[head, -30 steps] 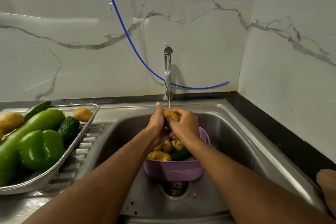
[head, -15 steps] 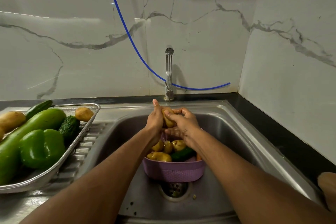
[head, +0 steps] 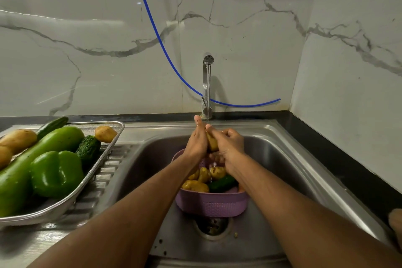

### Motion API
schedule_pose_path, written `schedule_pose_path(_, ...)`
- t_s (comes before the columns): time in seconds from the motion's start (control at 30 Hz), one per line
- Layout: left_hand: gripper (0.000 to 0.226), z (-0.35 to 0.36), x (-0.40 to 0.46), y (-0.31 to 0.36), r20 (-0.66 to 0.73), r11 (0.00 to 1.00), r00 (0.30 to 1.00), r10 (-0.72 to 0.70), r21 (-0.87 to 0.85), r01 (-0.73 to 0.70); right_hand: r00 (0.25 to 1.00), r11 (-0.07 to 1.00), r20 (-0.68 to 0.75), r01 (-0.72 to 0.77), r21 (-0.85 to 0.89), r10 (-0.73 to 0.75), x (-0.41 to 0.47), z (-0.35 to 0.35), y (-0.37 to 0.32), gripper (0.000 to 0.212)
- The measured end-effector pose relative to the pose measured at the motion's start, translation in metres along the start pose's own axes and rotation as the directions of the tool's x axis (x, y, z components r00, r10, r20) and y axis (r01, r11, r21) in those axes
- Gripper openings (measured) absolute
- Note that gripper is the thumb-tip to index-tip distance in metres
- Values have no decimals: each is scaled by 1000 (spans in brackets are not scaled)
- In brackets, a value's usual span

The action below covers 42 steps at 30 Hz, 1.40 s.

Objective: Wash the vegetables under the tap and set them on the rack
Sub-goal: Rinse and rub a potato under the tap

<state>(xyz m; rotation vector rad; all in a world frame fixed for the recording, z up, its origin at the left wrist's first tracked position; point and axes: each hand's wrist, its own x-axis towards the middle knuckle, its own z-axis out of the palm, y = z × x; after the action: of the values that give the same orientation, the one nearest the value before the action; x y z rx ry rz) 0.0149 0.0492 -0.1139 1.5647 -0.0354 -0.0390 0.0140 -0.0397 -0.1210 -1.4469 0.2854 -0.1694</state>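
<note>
**Potato scrub under the tap, mid-wash**

So I had 1 potato (head: 212, 142) sandwiched between both hands right under the thin stream from the tap (head: 207, 85). My left hand (head: 196, 142) was cupped against its left side with the thumb poking up, and my right hand (head: 228, 143) was curled over the top and right side, fingers wrapped round it (most of the spud was hidden, only a yellowish sliver showed between my palms).

Directly below sat the purple basket (head: 212, 204) in the sink (head: 282, 159), over the drain, with more potatoes (head: 203, 177) and a dark green cucumber (head: 221, 184) in it.

Off to my left the metal rack (head: 104, 159) was sitting on the draining board, holding a green bell pepper (head: 56, 173), a long pale green gourd (head: 41, 156), a bumpy bitter gourd (head: 88, 148), a cucumber and a few potatoes.
</note>
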Motion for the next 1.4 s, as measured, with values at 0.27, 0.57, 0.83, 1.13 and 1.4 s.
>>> schedule_pose_path(0.27,59,-8,10,1,-33,998,999,-25,-52,23,948,994,317,-58,93,26,8,-12,-6,16)
schedule_pose_path(0.57,26,-18,11,-13,98,962,978,183,186,-199,957,994,289,-65,89,37,19,-29,-1,21)
schedule_pose_path(0.83,27,4,11,-18,-258,996,965,-47,-80,28,972,998,235,-23,54,10,16,-14,5,28)
schedule_pose_path(1.13,27,-17,7,-10,55,997,998,-23,-75,27,983,988,177,-81,129,57,14,-18,3,22)
schedule_pose_path(1.4,19,-3,12,-23,-175,986,971,164,65,-155,975,997,221,-31,64,16,9,-14,1,18)
